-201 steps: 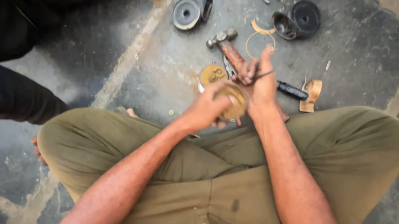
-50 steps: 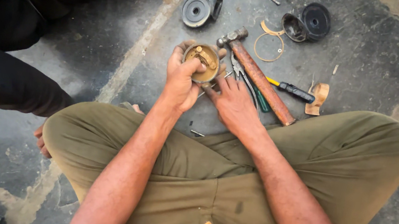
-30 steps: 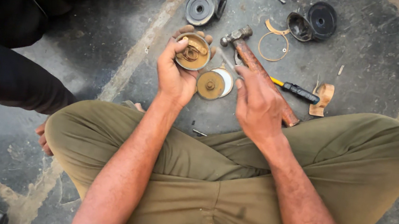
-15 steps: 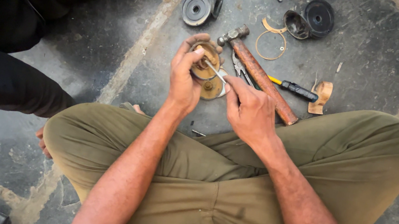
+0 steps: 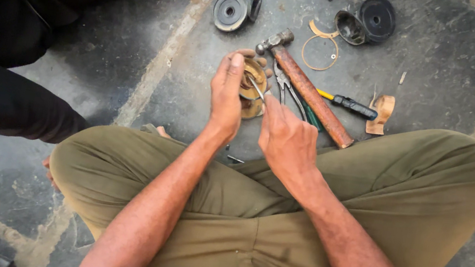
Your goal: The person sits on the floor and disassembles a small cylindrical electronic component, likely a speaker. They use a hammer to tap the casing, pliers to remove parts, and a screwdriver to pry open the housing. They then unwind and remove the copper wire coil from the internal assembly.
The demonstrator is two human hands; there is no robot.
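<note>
Just above the middle of the frame, the left hand [image 5: 227, 98] gripped a round brass part [image 5: 252, 80], fingers curled behind it and thumb along its near edge. The right hand [image 5: 287, 140] was closed around a thin metal tool [image 5: 254, 86] whose tip sat inside the part. A second brass disc [image 5: 251, 108] lay on the stone floor [image 5: 444, 70] beneath. Just right lay pliers [image 5: 286, 87], a wooden-handled hammer [image 5: 308, 91] and a screwdriver [image 5: 347, 104]; black pulley pieces [image 5: 233, 10] sat along the top.

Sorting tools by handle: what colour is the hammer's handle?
Reddish-brown, worn-looking; the hammer lies on the floor, clearest in the head view.
</note>
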